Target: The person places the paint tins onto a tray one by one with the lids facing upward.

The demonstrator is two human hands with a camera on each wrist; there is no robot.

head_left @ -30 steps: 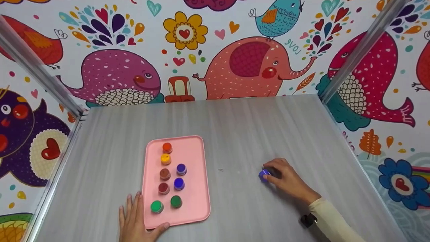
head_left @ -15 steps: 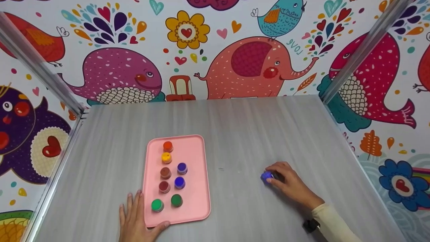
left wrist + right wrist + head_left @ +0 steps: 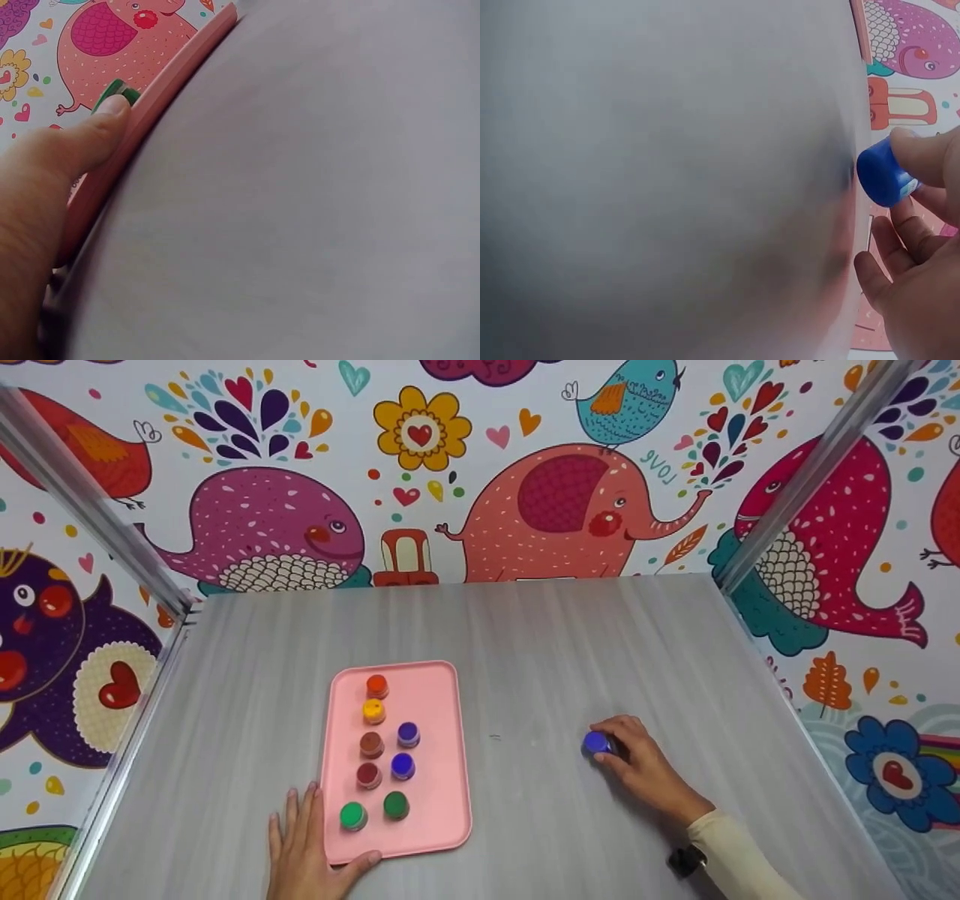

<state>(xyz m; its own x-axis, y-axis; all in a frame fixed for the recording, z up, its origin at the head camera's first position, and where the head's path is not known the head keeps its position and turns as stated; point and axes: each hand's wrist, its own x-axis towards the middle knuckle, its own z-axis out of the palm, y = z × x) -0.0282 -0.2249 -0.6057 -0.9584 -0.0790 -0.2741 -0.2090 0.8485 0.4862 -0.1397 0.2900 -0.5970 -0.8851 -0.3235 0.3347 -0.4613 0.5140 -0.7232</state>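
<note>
My right hand [image 3: 652, 769] pinches a small blue-lidded paint jar [image 3: 597, 743] between thumb and fingers, at the table to the right of the pink tray [image 3: 442, 735]. The right wrist view shows the blue jar [image 3: 883, 174] held on its side, thumb on one side, with the other fingers loosely bent. My left hand [image 3: 304, 844] lies at the tray's near left corner, fingers straight along the left edge. Its thumb [image 3: 112, 112] rests on the near rim. On the tray stand several jars, with orange [image 3: 376, 685], yellow [image 3: 373, 709], brown [image 3: 371, 744], blue [image 3: 403, 765] and green [image 3: 353, 814] lids.
The grey table [image 3: 540, 660] is bounded by walls with printed animals, such as an elephant [image 3: 555, 525]. Metal posts [image 3: 810, 480] stand at the back corners. A black band [image 3: 686, 860] is on the right wrist.
My right hand has turned the jar, so its blue lid now faces the head camera. The left hand stays at the tray's corner.
</note>
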